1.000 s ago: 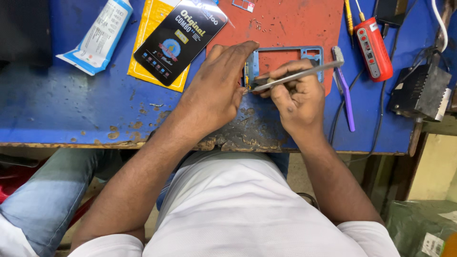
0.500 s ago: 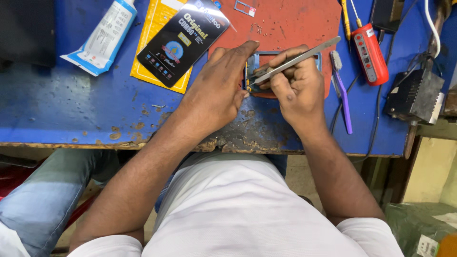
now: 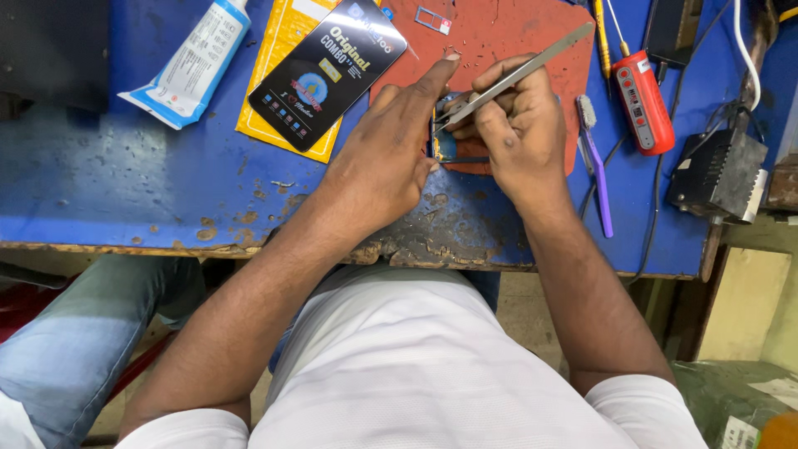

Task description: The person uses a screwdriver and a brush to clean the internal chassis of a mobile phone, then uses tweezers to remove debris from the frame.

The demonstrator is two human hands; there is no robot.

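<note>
because your left hand (image 3: 386, 158) presses flat on the blue phone frame (image 3: 445, 148) to steady it on the red mat (image 3: 507, 33), your right hand (image 3: 515, 125), at 3 o'clock of it, pinches the tweezers (image 3: 515, 75) for fine work.

metal tweezers (image 3: 519, 73): slim, silver, tilted with tips low at left, pinched in right hand | blue phone frame (image 3: 446, 148): lying flat on red mat, mostly hidden beneath both hands, tweezer tips at its edge

Left hand (image 3: 386, 162) lies flat, forefinger extended; right hand (image 3: 515, 125) pinched shut.
</note>
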